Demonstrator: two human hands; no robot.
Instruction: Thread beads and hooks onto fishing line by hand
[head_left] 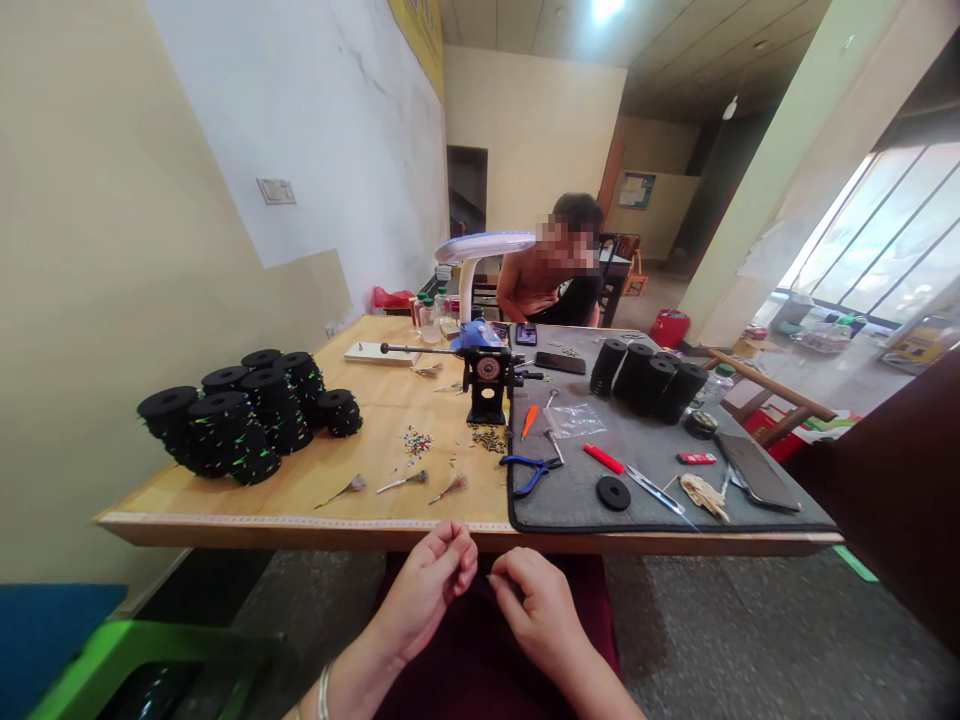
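Observation:
Just in front of the table's near edge, my left hand is closed, thumb pressed to the curled fingers. Facing it a short gap away, my right hand is closed in a pinch. Whatever either hand pinches, if anything, is too small to make out. Beyond them on the wood lie feathery bundles with thin stems, the closest being a bundle with a red part. Behind these are a pile of small coloured beads and a pile of brownish bits. A black crank-like device with a long rod stands mid-table.
Stacked black foam spools stand at left, more black spools at right. On the grey mat lie blue-handled pliers, an orange tool, a foam disc and tweezers. A lamp rises mid-table; a person sits behind.

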